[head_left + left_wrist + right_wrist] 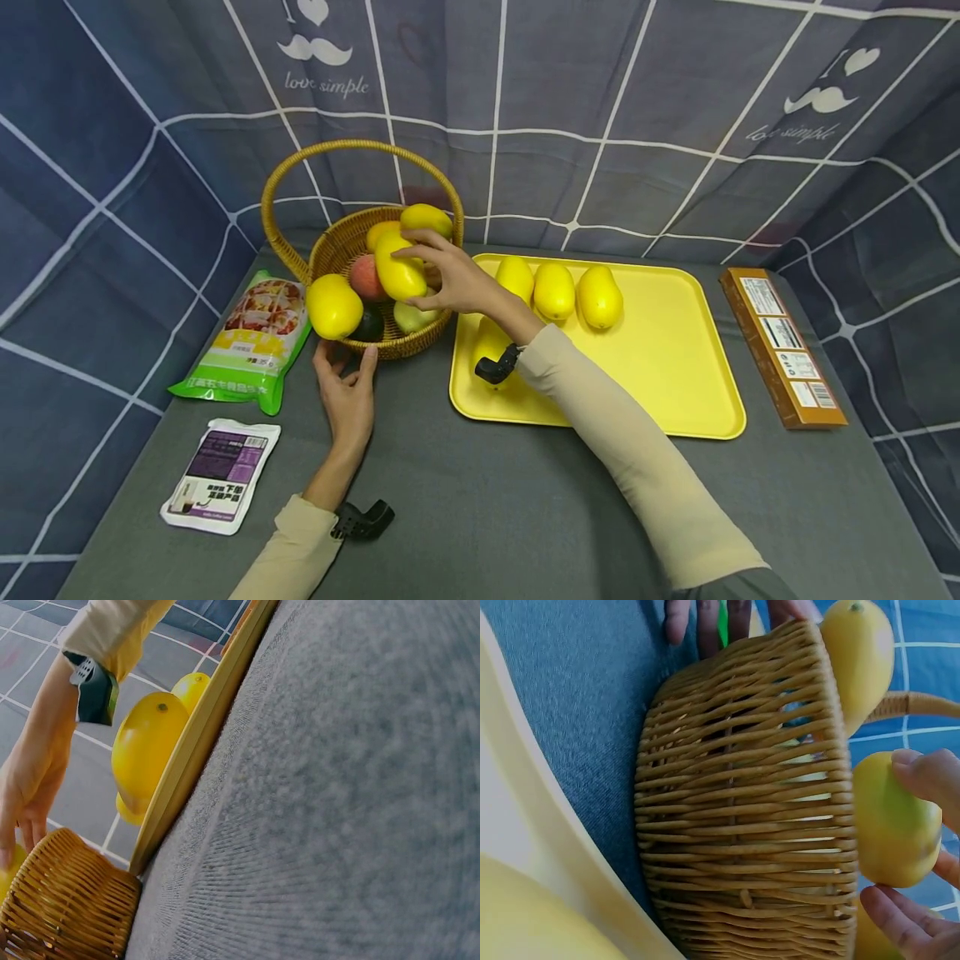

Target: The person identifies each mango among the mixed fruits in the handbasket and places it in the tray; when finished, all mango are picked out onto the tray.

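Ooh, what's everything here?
Wicker basket: one, brown, left
Tray: one, yellow, centre
Mango-like fruits: eight visible, yellow, basket, tray, right hand
Peach-like fruit: one, red, basket
Avocado-like fruit: one, dark, basket
Pale fruit: one, greenish, basket
Bag: one, green, left
Pouch: one, white, front left
Box: one, brown, right
Tablecloth: one, grey, underneath
Curtains: unclear count, bluish, around
Cameras: two, black, wrists
Sleeves: two, beige, arms
Left hand: one, at basket
Right hand: one, above basket

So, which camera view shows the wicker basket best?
The head view, because it shows the wicker basket almost whole, handle included. The left wrist view shows only one cropped side; the right wrist view, mainly its woven wall.
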The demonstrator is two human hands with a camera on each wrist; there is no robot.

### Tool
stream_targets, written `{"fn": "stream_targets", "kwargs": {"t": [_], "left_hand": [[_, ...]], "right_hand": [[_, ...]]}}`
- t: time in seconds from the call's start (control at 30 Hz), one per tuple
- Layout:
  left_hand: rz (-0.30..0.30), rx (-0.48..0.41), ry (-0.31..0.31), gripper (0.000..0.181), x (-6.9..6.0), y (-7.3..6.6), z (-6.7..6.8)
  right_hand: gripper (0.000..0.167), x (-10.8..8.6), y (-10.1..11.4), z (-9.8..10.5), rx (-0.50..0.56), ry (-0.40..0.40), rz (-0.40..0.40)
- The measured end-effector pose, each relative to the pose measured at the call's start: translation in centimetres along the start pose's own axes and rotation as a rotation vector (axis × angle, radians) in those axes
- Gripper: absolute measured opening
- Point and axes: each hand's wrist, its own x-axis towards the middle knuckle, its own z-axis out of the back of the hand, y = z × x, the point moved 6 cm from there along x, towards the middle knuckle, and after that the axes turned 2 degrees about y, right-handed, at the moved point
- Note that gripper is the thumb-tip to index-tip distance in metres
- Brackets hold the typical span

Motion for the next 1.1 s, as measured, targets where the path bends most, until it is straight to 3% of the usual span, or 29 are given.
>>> {"fn": "stream_targets", "kwargs": {"t": [0.27,0.63,0.87,1.1], "left_hand": [[-0.019,-0.007,0.001,0.069,0.1,-0.1,0.1],[-0.008,-0.002,-0.010,0.071,0.1,0.0,0.1],[-0.008,-0.001,-0.009,0.072,0.1,0.3,0.3],[-0.010,0.005,-0.005,0.071,0.0,0.1,0.1]], "right_hand": [[0.062,-1.7,1.0,1.2,0.072,-0.078,0.062],[0.062,-4.3,1.9,2.6,0.058,-0.154,0.121],[0.062,-5.8,2.0,3.1,0.056,-0.159,0.091],[0.063,-8.8,1.0,4.5,-0.001,-0.212,0.021]]}}
